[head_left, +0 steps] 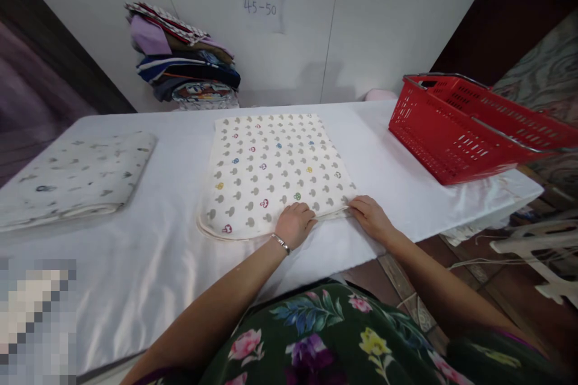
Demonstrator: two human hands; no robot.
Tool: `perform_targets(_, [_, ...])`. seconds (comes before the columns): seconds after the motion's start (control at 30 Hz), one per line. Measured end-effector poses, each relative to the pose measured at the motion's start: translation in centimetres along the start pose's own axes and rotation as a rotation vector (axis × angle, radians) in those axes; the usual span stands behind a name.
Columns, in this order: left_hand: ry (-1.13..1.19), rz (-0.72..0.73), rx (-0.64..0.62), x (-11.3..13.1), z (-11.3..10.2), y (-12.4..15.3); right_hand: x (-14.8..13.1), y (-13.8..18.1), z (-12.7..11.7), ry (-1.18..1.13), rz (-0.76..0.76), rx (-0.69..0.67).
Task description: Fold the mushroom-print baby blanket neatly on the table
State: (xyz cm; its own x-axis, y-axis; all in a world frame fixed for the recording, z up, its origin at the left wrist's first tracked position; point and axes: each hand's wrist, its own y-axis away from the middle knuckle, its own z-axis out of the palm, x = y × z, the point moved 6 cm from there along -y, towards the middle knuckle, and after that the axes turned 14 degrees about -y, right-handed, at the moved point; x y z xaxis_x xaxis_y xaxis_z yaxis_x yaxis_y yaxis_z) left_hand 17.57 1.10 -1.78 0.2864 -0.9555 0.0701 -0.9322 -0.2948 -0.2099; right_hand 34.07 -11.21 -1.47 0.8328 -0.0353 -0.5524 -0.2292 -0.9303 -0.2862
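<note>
A folded cream cloth (271, 168) printed with grey and coloured mushrooms lies flat in the middle of the white table (149, 252). My left hand (294, 224), with a bracelet on its wrist, rests on the cloth's near edge with its fingers curled closed. My right hand (371, 216) pinches the cloth's near right corner, fingers pressed together on the fabric. Both forearms reach in from the bottom of the view.
A second folded pale cloth (72, 177) lies at the table's left. A pile of folded fabrics (185, 60) stands against the back wall. A red plastic basket (469, 129) sits at the table's right end. The table edge drops off on the right.
</note>
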Motion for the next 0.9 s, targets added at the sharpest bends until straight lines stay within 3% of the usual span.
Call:
perform_targets(0.2, [-0.041,0.042,0.004,0.3,-0.2,0.0,-0.3,-0.2,0.3,0.066,-0.003,-0.055])
perform_targets(0.53, [-0.062,-0.043,0.013,0.0,0.1,-0.6,-1.1,0.6,0.7,0.117,-0.108,-0.15])
perform_targets(0.77, [-0.094,-0.069,0.023,-0.3,0.1,-0.9,-0.9,0.4,0.6,0.159,-0.07,-0.117])
perform_targets(0.9, [-0.153,-0.024,0.088,-0.2,0.7,-0.7,-0.6,0.2,0.4,0.199,-0.061,-0.069])
